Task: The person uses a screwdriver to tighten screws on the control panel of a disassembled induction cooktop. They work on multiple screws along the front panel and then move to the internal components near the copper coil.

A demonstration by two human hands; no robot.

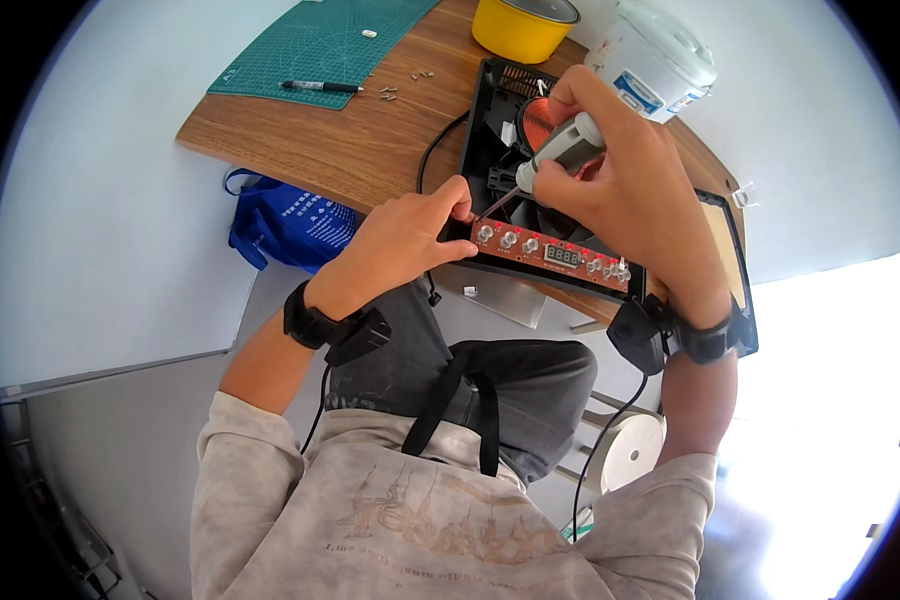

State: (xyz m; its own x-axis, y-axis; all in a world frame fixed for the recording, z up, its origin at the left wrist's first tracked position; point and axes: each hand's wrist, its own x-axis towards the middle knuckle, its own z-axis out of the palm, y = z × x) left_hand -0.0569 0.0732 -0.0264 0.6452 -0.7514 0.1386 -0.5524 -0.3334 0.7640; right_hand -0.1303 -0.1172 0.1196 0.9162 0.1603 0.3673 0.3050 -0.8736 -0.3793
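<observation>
My right hand (630, 165) is wrapped round the thick grey handle of a screwdriver (568, 150). Its shaft slants down-left, and the tip meets the left end of a reddish-brown circuit board (545, 252) with clear round buttons and a small digit display. My left hand (410, 235) has thumb and curled index finger on either side of that board end, close to the screwdriver tip. The board lies along the near side of an opened black appliance housing (480, 130), seemingly an induction cooker. A copper-coloured coil (538, 122) inside is partly hidden by my right hand.
Several small screws (390, 94) lie on the wooden table (300, 135) near a black pen (320, 87) and green cutting mat (310, 45). Behind the housing stand a yellow pot (520, 30) and white rice cooker (655, 60). A black-framed panel (748, 280) leans right; a blue bag (285, 225) hangs left.
</observation>
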